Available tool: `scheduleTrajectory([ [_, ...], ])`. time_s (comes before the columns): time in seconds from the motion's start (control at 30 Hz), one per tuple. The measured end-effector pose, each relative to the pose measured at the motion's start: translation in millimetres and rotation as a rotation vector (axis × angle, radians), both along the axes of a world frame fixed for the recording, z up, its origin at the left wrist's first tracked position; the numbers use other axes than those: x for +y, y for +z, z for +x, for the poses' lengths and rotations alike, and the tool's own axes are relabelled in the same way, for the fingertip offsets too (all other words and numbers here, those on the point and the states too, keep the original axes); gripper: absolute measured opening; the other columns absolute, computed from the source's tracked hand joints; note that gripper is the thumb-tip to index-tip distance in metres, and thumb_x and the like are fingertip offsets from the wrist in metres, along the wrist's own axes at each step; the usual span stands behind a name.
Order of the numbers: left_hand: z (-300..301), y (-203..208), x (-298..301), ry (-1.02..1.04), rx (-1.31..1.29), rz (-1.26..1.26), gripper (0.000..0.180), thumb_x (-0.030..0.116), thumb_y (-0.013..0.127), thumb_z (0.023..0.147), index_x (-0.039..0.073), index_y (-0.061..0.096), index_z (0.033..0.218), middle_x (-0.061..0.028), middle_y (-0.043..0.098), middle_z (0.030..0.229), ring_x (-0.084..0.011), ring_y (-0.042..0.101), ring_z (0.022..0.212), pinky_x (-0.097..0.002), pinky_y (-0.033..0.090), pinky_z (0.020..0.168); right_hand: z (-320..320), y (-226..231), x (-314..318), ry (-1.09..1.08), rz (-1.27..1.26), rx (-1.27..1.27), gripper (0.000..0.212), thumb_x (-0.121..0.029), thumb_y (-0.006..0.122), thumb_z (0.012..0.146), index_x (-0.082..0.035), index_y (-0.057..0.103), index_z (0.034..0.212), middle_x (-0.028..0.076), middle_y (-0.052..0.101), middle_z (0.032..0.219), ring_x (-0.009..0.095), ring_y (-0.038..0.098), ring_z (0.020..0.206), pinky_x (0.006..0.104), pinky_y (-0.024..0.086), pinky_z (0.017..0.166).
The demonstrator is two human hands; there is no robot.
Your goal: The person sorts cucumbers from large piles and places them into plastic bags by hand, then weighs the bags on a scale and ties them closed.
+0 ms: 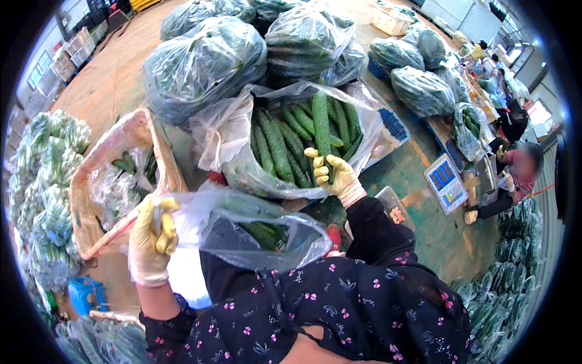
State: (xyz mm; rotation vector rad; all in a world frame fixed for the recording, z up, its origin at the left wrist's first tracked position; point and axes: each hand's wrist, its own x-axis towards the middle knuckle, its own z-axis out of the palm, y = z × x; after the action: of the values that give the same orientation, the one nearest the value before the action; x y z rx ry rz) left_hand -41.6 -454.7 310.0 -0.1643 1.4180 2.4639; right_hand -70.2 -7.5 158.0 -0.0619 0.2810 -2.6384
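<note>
My right hand (341, 177), in a pale yellow glove, is closed around the lower end of a long, bumpy green cucumber (321, 118). The cucumber points upward over a large open plastic bag (227, 133) full of cucumbers (276, 145). At the left, my gloved left hand (153, 242) has its fingers curled on the edge of a smaller clear plastic bag (236, 206). That bag stretches across in front of my body, its mouth toward the right. Several cucumbers (264, 233) show through its film.
Full bags (206, 67) stand behind the open one. Left of it is a lined crate (82, 212) with a few cucumbers and loose plastic. A scale with a blue display (447, 183) stands on the right, near a seated person (521, 176). Bagged vegetables (48, 182) are piled far left.
</note>
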Motion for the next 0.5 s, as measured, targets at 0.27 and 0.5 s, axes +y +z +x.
scheduleTrajectory([
  [0.27,16,15,27,-0.255,0.124,0.003,0.05,0.038,0.046,0.101,0.0,0.052,0.132,-0.0056,0.064,0.074,-0.0019,0.031,0.04,-0.0174,0.024,0.037,54,71,-124,0.11,0.468,0.406,0.042,-0.007,0.07,0.079,0.004,0.056,0.117,0.012,0.064,0.103,0.025,0.063,0.096,0.0397,0.05,0.088],
  [0.5,20,34,42,-0.183,0.14,0.036,0.064,0.045,0.047,0.099,-0.009,0.045,0.133,-0.0056,0.063,0.071,-0.0013,0.03,0.038,-0.0161,0.025,0.035,62,-71,-168,0.175,1.31,0.415,0.044,-0.006,0.065,0.076,0.002,0.06,0.12,0.017,0.064,0.117,0.025,0.06,0.111,0.0339,0.043,0.1],
])
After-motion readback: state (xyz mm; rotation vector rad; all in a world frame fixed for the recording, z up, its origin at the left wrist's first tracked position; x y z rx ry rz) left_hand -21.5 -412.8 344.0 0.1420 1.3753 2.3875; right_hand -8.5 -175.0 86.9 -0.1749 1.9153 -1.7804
